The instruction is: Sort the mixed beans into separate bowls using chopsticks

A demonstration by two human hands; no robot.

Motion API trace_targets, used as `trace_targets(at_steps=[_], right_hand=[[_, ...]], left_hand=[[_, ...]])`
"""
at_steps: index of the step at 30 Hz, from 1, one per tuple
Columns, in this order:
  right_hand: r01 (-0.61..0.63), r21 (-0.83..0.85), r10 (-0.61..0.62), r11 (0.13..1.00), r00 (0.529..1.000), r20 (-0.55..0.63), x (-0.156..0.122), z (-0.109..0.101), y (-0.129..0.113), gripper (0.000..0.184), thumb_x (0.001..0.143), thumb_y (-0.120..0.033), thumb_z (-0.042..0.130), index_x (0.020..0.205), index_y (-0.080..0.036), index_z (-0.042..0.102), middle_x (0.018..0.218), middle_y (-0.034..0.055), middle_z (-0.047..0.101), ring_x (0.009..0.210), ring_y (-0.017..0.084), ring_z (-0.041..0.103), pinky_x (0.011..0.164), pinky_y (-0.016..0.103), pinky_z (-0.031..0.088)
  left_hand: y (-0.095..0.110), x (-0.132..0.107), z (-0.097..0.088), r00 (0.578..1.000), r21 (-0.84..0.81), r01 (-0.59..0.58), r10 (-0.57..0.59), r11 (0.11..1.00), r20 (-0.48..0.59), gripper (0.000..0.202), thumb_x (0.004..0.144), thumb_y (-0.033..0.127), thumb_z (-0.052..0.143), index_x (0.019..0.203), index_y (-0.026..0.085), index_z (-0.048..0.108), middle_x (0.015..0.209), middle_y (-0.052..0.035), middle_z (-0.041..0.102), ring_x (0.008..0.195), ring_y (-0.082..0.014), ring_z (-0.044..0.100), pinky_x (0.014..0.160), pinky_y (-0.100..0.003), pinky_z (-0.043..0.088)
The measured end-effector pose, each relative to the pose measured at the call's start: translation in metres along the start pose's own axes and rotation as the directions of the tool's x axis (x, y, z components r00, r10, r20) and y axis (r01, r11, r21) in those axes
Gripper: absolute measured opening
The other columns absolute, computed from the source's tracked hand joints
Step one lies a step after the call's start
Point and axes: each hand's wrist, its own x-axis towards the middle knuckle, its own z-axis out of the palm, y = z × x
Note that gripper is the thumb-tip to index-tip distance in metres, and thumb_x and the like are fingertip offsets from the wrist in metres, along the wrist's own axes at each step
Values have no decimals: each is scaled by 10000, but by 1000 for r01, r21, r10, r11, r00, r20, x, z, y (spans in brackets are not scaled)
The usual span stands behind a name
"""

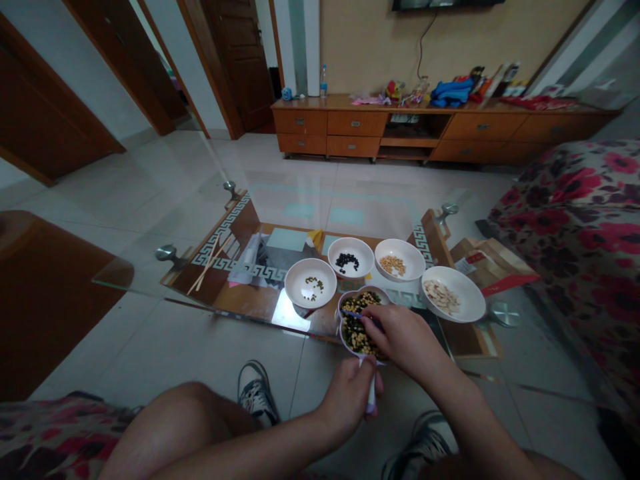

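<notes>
My left hand (350, 390) is closed round the white and light purple handle of a rounded, lobed bowl (341, 337). That bowl is full of mixed beans (361, 341) in yellow, black and green, and sits at the near edge of the glass table. Above it, my right hand (395, 330) pinches a thin purple utensil (352, 313) whose tip lies over the beans; its exact kind is unclear. Around the far side stand white bowls: one with small green beans (311, 303), one with black beans (358, 272), one with yellow beans (407, 275), one with flat pale seeds (467, 310).
A pair of chopsticks (207, 263) shows at the left of the glass table (150, 267). To the right is a brown paper bag (493, 263) near a flowered sofa (575, 213). Farther back stands a wooden cabinet (355, 123). My shoes (255, 390) rest on the floor below.
</notes>
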Motion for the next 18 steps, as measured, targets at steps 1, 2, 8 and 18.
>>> trace_targets(at_steps=[1,2,8,18], right_hand=[[-5,1,5,1000,1000,-1,0,-1,0,254,962,-281,484,937,-219,729,909,75,765,834,218,711,658,282,400],[-12,2,12,1000,1000,-3,0,-2,0,249,958,-279,489,939,-221,731,906,73,766,831,216,711,656,281,397],[-43,14,43,999,999,16,-1,-3,0,202,919,-263,543,946,-229,740,875,59,762,789,198,700,633,266,382],[-23,46,22,999,1000,21,-1,-2,1,193,907,-259,549,924,-222,738,856,58,744,758,186,677,629,261,384]], left_hand=[[0,0,0,1000,4,-1,1,1000,2,668,782,826,323,644,205,526,417,27,429,392,-121,433,437,-244,318],[1,0,0,1000,5,0,0,1000,4,661,785,821,323,645,207,522,418,28,428,392,-121,431,437,-245,317],[2,-3,0,1000,-4,0,0,1000,8,661,777,829,327,647,210,519,415,32,417,391,-124,429,428,-245,307],[1,-1,0,1000,-3,5,-5,1000,11,672,769,839,321,652,208,520,419,27,424,397,-129,436,434,-248,310]])
